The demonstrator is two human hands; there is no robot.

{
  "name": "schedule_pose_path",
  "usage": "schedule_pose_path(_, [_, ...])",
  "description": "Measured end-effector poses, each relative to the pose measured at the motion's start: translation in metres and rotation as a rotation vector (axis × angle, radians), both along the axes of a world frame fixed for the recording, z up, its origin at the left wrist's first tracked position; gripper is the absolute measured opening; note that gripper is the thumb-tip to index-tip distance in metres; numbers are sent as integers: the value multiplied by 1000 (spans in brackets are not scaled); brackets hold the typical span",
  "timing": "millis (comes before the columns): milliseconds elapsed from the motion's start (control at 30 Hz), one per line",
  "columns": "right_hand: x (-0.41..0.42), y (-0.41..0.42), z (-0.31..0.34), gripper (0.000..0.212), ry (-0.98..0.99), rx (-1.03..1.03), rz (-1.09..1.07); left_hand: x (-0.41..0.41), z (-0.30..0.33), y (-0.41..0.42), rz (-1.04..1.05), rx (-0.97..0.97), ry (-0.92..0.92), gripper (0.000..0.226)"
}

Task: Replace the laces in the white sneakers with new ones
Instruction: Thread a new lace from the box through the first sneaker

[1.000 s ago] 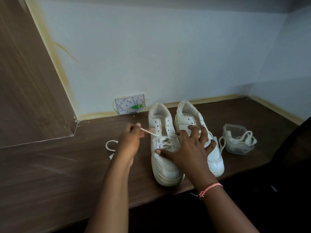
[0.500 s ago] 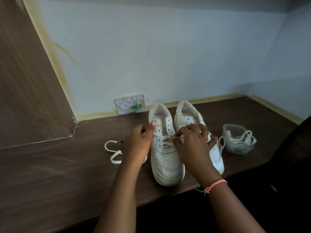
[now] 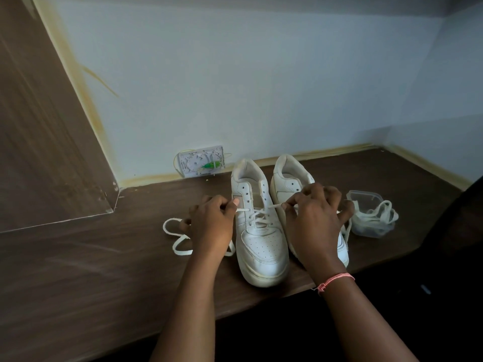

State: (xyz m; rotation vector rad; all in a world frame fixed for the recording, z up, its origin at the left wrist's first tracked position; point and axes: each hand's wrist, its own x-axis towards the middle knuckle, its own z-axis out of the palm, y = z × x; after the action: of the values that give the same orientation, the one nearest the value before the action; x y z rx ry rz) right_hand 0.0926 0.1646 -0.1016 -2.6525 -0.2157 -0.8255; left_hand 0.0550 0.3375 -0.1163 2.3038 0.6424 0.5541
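Two white sneakers stand side by side on a dark wooden desk [image 3: 78, 283], their heels toward the pale wall and their toes toward the person. The left sneaker [image 3: 261, 246] is laced only in its lower eyelets; the upper eyelets are open. The left hand [image 3: 211, 226] pinches one end of the lace [image 3: 257, 214] between thumb and forefinger at the left side of this shoe, and the right hand [image 3: 313, 220] pinches the other end at the right side, so the two ends go out sideways from the crossing over the tongue. The right hand covers most of the right sneaker [image 3: 290, 176], of which mainly the heel and a part of the toe are seen. A loose lace [image 3: 173, 236] lies in loops on the desk just left of the left hand and passes partly under it. At the right of the shoes stands a small clear plastic container [image 3: 366, 202] with more white laces [image 3: 379, 215] hanging over its rim. A thin pink bracelet [image 3: 335, 280] is on the right wrist. Behind the shoes, a white plate [image 3: 201, 164] with a green part leans at the foot of the wall
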Motion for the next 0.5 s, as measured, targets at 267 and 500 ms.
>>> schedule_pose_path(267, [-3,2,-1,15,-22,-57,56,-15,1,42,188,21,-40,19])
schedule_pose_path(500, [-21,27,-1,35,-34,2,187,-49,-13,117,332,-224,105,24])
